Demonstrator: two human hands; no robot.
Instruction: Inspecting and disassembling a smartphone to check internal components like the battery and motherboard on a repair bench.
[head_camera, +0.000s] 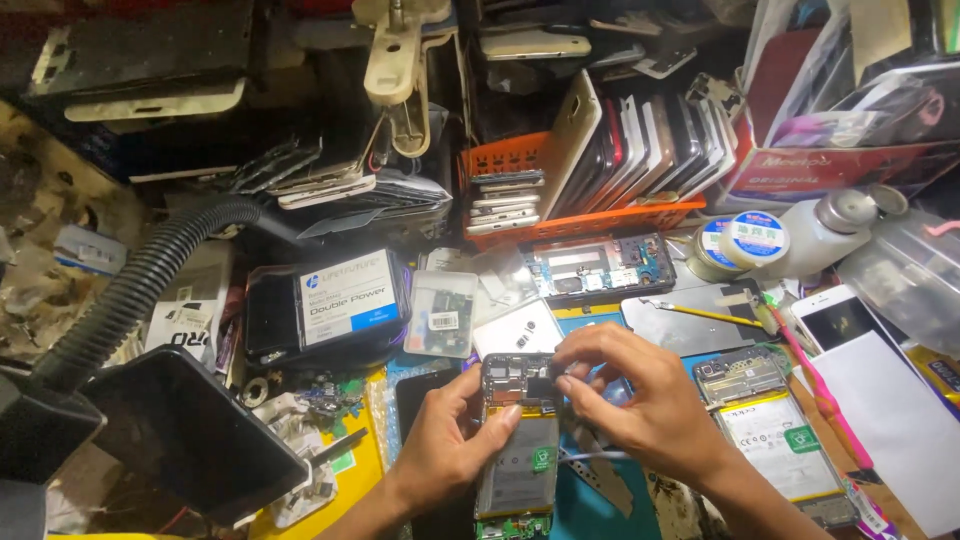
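An opened phone (519, 450) lies back-side up before me, its silver battery and circuit board exposed. My left hand (446, 440) grips its left edge, thumb near the upper corner. My right hand (640, 400) is over the top of the phone, with the fingertips pinched on the dark board area by the camera end. Whether a small part sits between those fingertips cannot be made out. A second opened phone (770, 425) with a battery lies just right of my right hand.
A black ribbed hose (130, 290) and a dark block (190, 430) stand at the left. Behind are an orange basket (590, 220) of phones, a black battery pack (345, 300), a white bottle (815, 235), tape rolls (745, 240), a pink tool (815, 385) and a white-screened phone (845, 325).
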